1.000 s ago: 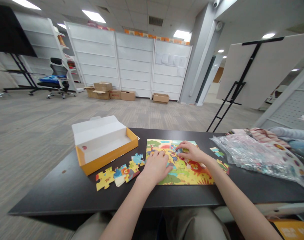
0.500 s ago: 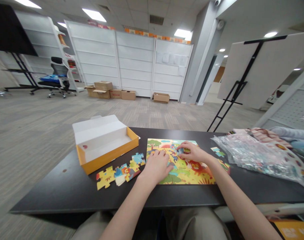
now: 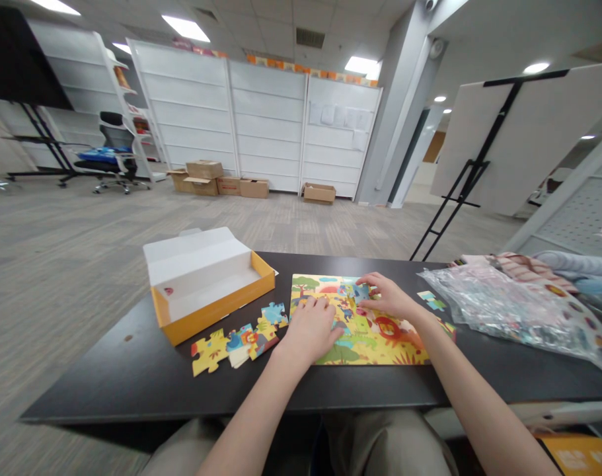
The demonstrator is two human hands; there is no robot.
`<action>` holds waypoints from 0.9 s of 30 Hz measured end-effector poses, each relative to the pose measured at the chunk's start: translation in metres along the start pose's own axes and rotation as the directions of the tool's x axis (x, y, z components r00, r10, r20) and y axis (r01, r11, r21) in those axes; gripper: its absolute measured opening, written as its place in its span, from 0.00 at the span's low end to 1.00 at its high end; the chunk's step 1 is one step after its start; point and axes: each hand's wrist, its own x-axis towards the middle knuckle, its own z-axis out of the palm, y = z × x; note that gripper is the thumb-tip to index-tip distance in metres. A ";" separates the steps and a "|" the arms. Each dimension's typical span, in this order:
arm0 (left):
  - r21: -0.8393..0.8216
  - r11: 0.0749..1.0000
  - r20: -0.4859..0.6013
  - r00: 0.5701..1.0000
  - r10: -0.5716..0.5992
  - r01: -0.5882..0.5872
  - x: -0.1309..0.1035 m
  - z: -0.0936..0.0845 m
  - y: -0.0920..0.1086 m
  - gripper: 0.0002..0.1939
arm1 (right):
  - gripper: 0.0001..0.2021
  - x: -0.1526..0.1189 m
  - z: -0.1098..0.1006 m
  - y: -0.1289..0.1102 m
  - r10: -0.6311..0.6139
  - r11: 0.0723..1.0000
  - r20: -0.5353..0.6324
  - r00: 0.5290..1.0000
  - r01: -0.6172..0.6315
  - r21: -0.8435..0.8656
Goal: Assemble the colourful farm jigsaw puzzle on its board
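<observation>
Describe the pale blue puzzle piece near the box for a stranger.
On the black table, find the open orange box. Loose pieces lie between it and the puzzle. The piece farthest back is mostly pale blue, its neighbour mostly yellow.

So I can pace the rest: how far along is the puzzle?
Looks done: most of the puzzle shows continuous picture, though seams are too fine to confirm. In hand: a blue piece at its far edge, in the right hand. Remaining: loose pieces near the open box, and more pieces on the right.
</observation>
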 end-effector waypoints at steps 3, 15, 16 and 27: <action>0.011 1.000 0.002 1.000 0.001 -0.001 0.000 0.000 0.000 0.17 | 0.17 0.000 -0.006 0.012 0.002 0.999 -0.038 0.999 -0.003 -0.036; 0.015 1.000 0.012 1.000 -0.004 0.003 -0.001 0.001 -0.001 0.18 | 0.20 -0.005 -0.022 0.030 0.071 0.995 -0.073 0.995 -0.076 -0.058; 0.013 1.000 0.011 1.000 -0.001 0.001 -0.001 0.000 -0.001 0.18 | 0.18 -0.007 -0.026 0.034 0.083 0.994 -0.127 0.988 -0.090 -0.056; -0.013 1.000 0.003 1.000 0.008 -0.008 -0.001 0.001 -0.001 0.17 | 0.15 0.000 -0.007 0.018 -0.003 0.994 0.041 0.999 0.008 -0.111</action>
